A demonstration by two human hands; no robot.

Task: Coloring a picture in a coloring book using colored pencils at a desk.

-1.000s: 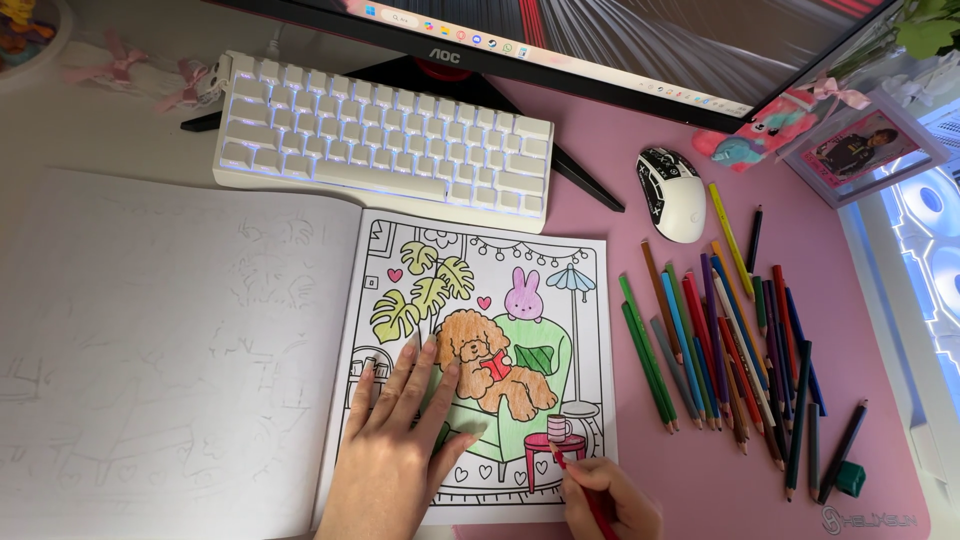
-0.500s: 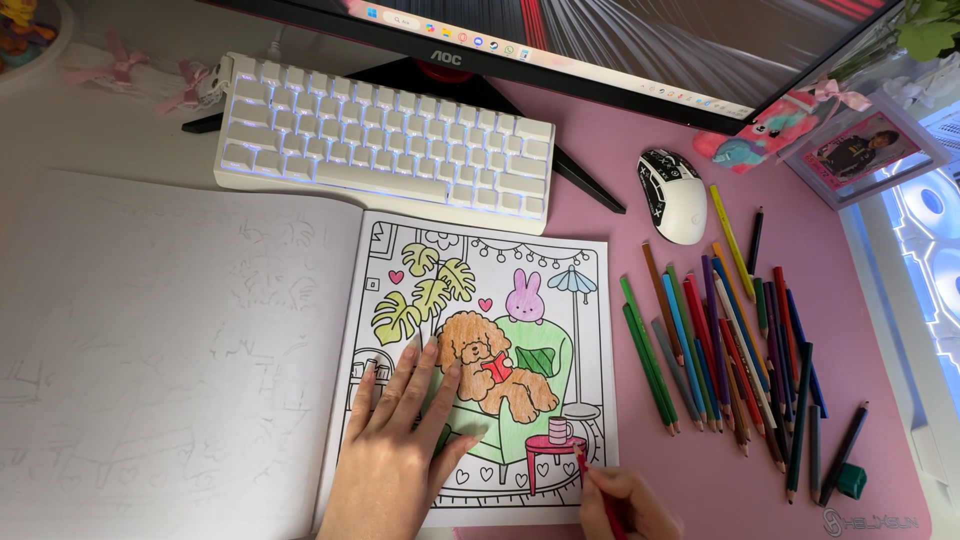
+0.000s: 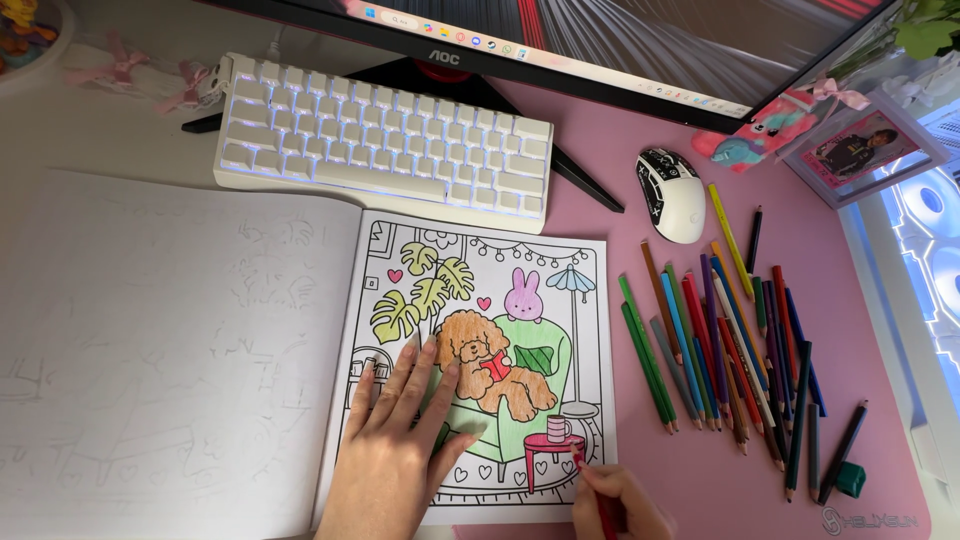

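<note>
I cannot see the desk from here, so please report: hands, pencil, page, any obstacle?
Left hand flat on coloring page. Right hand grips red pencil, tip at the small red table. Loose pencils lie apart, right of page.

Pink desk mat (image 3: 620, 160) covers the right of the desk; bare pale desktop (image 3: 110, 120) at left. Monitor (image 3: 600, 40) on dark stand at the far edge, white backlit keyboard (image 3: 385, 140) below it. Bright bluish-white glow (image 3: 925, 215) far right.
</note>
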